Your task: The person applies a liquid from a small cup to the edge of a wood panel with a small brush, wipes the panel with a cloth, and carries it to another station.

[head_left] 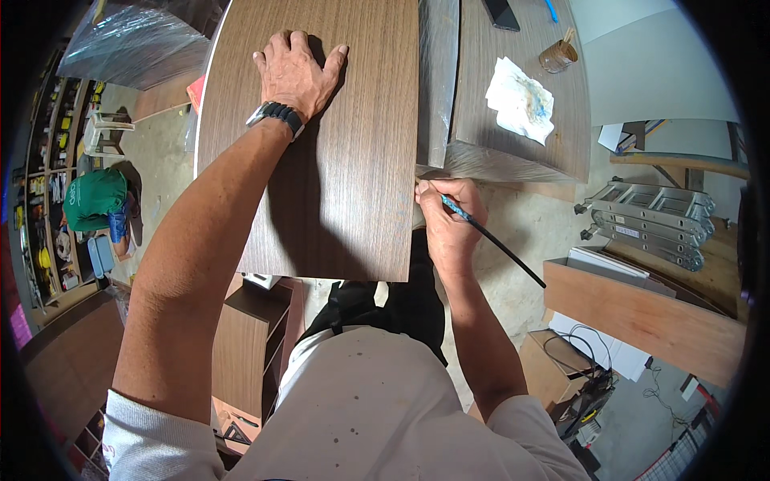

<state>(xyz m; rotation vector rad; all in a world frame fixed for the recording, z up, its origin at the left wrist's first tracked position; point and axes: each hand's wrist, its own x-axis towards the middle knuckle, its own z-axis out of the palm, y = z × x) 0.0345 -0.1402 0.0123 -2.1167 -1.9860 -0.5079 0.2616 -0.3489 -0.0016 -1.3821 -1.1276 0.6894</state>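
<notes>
My left hand (pixel 295 78) lies spread on top of a brown wood-grain panel (pixel 361 160), a dark watch on its wrist. At the panel's right edge my right hand (pixel 453 220) pinches a slim paintbrush (pixel 505 252) with a dark handle and a blue-marked ferrule. The brush tip is hidden behind my fingers, at the panel's edge. A stained white paper towel (pixel 521 104) rests on a second wood-grain surface (pixel 481 120) to the right. Beyond it stands a small jar (pixel 559 56) with brown contents and a stick in it.
A phone (pixel 501 14) lies at the top of the right surface. A folded aluminium ladder (pixel 646 216) and a wooden board (pixel 642 321) are on the right. At the left, a person in a green shirt (pixel 96 200) bends near loaded shelves (pixel 52 160). A small cabinet (pixel 245 345) stands below the panel.
</notes>
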